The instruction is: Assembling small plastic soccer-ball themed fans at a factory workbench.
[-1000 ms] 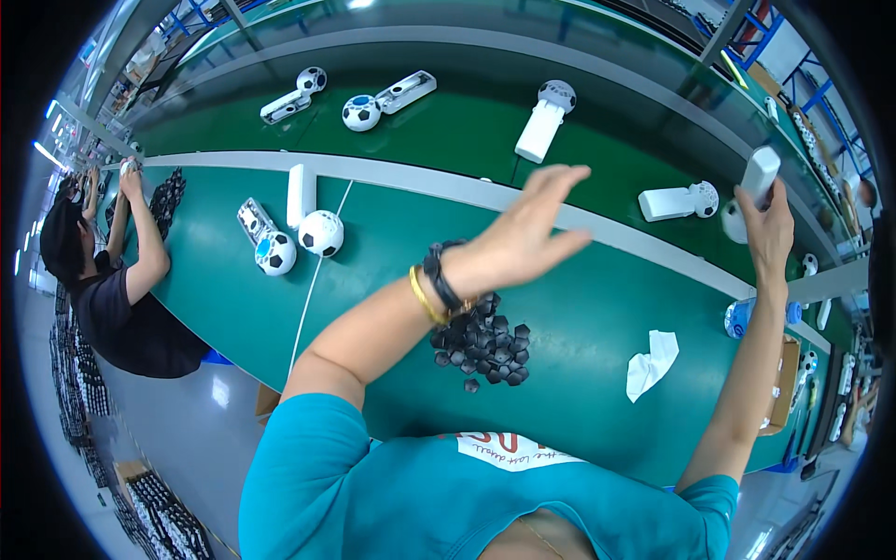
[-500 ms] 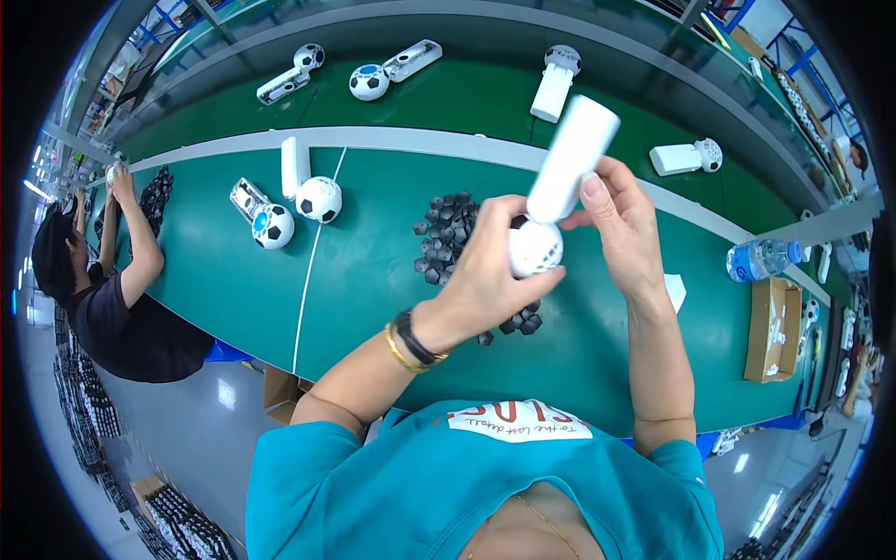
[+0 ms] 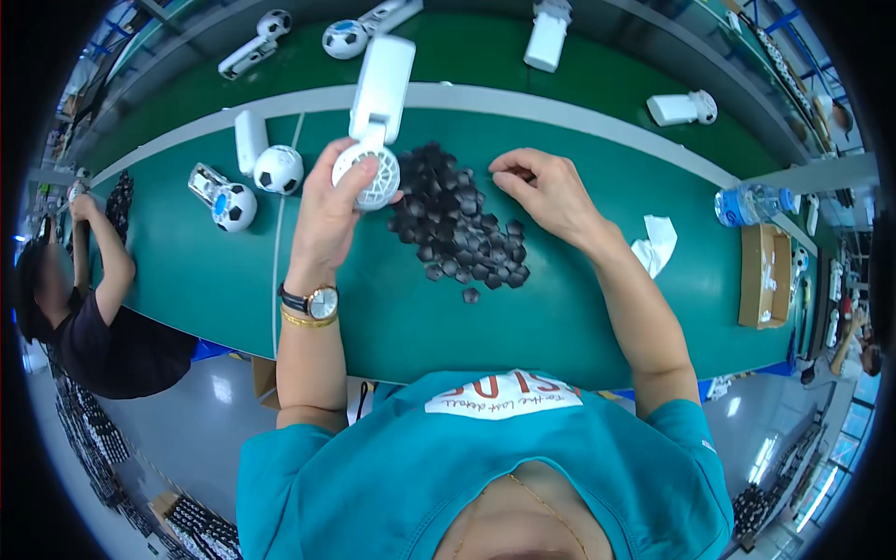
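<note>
My left hand [image 3: 329,201] grips a white handheld fan [image 3: 381,89] by its round grille head, with the thumb across the grille. The fan's long white handle points away from me. To the right of it, a heap of small black pentagon pieces [image 3: 457,219] lies on the green table, one piece apart at the near side. My right hand [image 3: 546,191] hovers just right of the heap, fingers curled and thumb close to the forefinger. Whatever its fingertips may hold cannot be made out.
On the table's left lie two football-patterned fans, one closed [image 3: 278,170] and one with an opened handle [image 3: 233,206]. More fans [image 3: 546,42] rest on the far green belt. At right are crumpled white paper [image 3: 656,245], a water bottle [image 3: 752,204] and a cardboard box [image 3: 753,280]. A co-worker [image 3: 93,289] works at far left.
My hands have separated. The left carried the fan to the left and turned its grille into view; the right let go of the handle and moved beside the black pieces, which are now more visible.
</note>
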`<state>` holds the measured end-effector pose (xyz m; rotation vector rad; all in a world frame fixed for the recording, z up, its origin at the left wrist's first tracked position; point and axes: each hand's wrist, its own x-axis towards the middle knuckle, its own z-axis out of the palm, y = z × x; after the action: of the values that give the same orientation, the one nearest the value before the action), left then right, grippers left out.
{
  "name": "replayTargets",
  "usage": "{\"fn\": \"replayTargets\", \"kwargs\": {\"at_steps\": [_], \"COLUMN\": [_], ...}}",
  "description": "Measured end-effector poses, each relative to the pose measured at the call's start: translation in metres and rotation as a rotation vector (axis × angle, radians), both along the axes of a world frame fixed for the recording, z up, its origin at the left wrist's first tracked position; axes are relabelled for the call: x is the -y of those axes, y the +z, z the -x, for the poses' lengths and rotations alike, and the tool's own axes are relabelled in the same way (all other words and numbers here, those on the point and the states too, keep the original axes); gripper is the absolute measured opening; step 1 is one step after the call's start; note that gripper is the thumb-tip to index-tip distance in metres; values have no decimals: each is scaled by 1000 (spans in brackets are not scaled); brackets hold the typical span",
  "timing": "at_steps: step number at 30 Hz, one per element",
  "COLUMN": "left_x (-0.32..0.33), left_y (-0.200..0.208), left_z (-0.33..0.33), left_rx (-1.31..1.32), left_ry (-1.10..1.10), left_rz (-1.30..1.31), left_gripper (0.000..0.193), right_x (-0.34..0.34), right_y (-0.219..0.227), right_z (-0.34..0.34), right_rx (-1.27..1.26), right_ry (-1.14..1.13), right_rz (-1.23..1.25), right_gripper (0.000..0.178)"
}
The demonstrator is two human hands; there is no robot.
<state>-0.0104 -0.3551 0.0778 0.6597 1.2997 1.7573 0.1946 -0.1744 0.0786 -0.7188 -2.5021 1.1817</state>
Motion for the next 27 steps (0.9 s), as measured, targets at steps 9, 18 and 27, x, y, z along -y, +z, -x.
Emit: {"fn": "replayTargets", "kwargs": {"at_steps": [9, 18, 27], "left_x": [42, 18, -174], "left_y": [1, 90, 25], "left_z": [3, 13, 76], "left_rx": [-985, -1622, -1764], "left_ry": [363, 267, 192], "left_rz": [485, 685, 628], "left_gripper": [49, 48, 65], "right_x": [-20, -22, 2], "right_y": [1, -15, -25], "right_z": [56, 56, 5], "right_rx": [-77, -84, -223], "right_ry": [27, 36, -133], "right_rz": [127, 296, 534], "right_gripper": [20, 20, 17]}}
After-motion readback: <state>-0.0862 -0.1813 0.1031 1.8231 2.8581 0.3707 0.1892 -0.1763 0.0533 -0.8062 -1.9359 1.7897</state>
